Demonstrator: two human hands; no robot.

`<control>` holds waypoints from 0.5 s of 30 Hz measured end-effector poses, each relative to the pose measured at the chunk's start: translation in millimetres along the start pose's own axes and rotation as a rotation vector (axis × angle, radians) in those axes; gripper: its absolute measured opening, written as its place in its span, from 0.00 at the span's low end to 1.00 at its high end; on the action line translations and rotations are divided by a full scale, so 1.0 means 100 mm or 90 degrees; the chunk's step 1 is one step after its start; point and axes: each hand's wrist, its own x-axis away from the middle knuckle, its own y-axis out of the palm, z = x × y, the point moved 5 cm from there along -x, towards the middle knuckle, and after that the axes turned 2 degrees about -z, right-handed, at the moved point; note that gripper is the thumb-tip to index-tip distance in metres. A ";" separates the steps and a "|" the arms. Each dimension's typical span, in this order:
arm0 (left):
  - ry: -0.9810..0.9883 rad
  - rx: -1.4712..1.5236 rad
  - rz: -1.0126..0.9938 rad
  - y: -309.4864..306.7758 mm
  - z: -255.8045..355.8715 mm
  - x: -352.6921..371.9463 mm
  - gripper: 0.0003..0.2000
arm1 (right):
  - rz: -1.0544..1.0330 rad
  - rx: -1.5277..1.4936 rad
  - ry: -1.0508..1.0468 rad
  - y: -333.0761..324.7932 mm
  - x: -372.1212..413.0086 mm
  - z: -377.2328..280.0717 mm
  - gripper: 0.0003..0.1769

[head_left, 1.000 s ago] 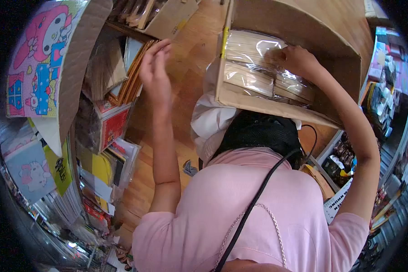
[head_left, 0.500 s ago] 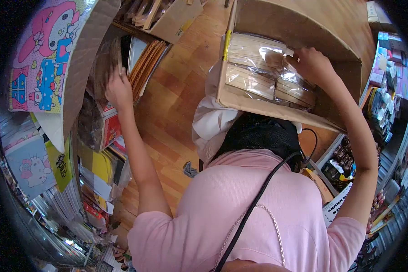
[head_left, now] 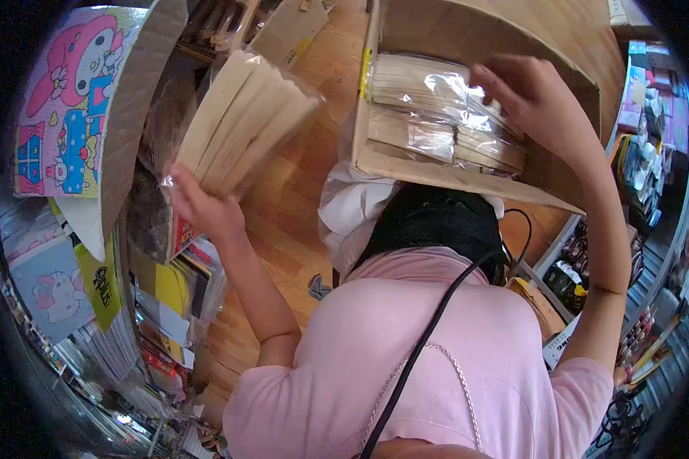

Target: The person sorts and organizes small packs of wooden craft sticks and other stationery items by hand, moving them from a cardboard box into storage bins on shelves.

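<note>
My left hand [head_left: 207, 210] grips the lower end of a clear-wrapped pack of pale flat wooden sticks [head_left: 241, 126]. The pack leans to the right above the floor and is slightly blurred. An open cardboard box [head_left: 467, 183] rests at my lap. Several similar wrapped packs of sticks [head_left: 417, 130] lie inside it, in rows toward its left side. Over the box's right part hovers my right hand [head_left: 532, 96], fingers loosely bent and thumb apart, with nothing visible in it. Its fingertips are close to the packs; whether they touch cannot be seen.
At the left stands a cardboard carton with cartoon print [head_left: 73, 107], beside stacked notebooks [head_left: 50, 287] and folders. Another carton [head_left: 291, 34] sits at the top. Shelves of packaged goods [head_left: 643, 153] line the right. A black cable [head_left: 413, 352] runs down my front.
My left hand has brought the stick pack up and out from among the goods at the left, toward the box. My right hand has lifted slightly, its fingers away from the packs.
</note>
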 end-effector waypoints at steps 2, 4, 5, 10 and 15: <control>-0.079 0.103 0.028 0.16 0.23 0.16 0.20 | 0.015 -0.163 -0.042 -0.01 -0.02 -0.19 0.19; -0.055 0.097 -0.061 0.34 0.43 0.13 0.19 | -0.035 -0.317 -0.144 0.01 -0.04 -0.39 0.21; -0.024 0.089 -0.141 0.46 0.53 0.13 0.19 | -0.032 -0.313 -0.137 -0.07 -0.02 -0.49 0.21; 0.149 0.013 -0.399 1.19 0.90 0.16 0.17 | -0.118 -0.532 -0.011 -0.31 0.06 -0.68 0.21; 0.129 -0.001 -0.521 1.64 0.71 0.31 0.21 | 0.060 -0.345 0.177 -0.23 0.39 0.44 0.21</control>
